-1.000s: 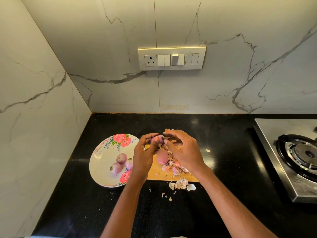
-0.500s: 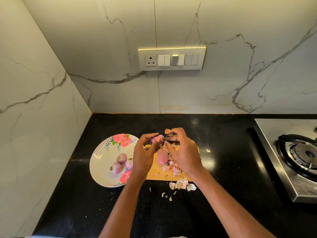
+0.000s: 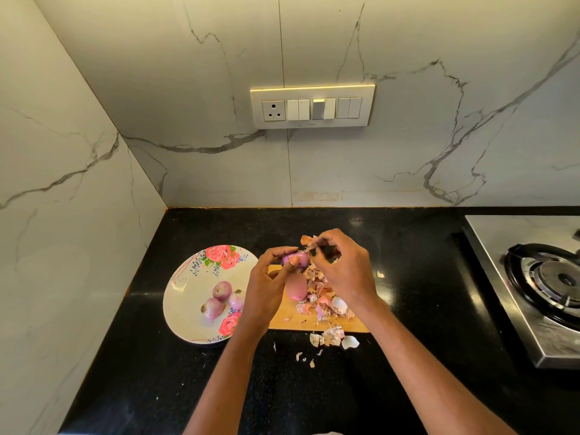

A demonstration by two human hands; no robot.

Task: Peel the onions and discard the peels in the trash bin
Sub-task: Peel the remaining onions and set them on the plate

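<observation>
so my left hand (image 3: 266, 287) grips the onion (image 3: 295, 259) just above the chopping board (image 3: 317, 323); right hand (image 3: 342, 271) pinches a peel strip (image 3: 309, 241) at its far-right end; pull goes up-right, I'd guess; no trash bin in view

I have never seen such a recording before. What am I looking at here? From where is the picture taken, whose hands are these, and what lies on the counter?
There is no machine: a person wears a camera on the head, looking down at their own bare hands. The left hand holds a small onion. The right hand pinches a strip of dry peel and pulls it off. Below them, a wooden cutting board carries one peeled onion and a pile of peels; some peels lie on the black counter. A flowered plate on the left holds three onions. A gas stove stands on the right. No trash bin is visible.
</observation>
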